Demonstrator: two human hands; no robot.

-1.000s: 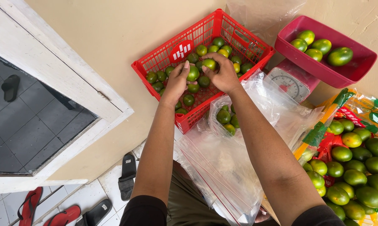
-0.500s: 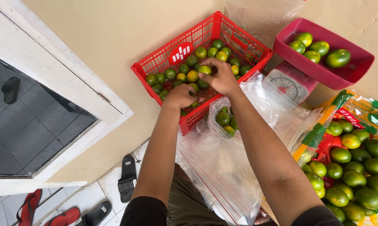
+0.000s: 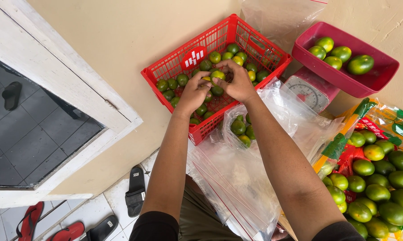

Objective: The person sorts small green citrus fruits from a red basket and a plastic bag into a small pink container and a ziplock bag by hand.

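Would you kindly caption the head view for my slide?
Both hands, left and right, hold one green citrus fruit over a red basket.

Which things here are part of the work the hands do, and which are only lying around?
In use:
left hand and right hand, together on one green citrus fruit
red plastic basket of small fruit
clear plastic bag holding a few fruit

Lying about:
kitchen scale with red tray
fruit pile
sandals
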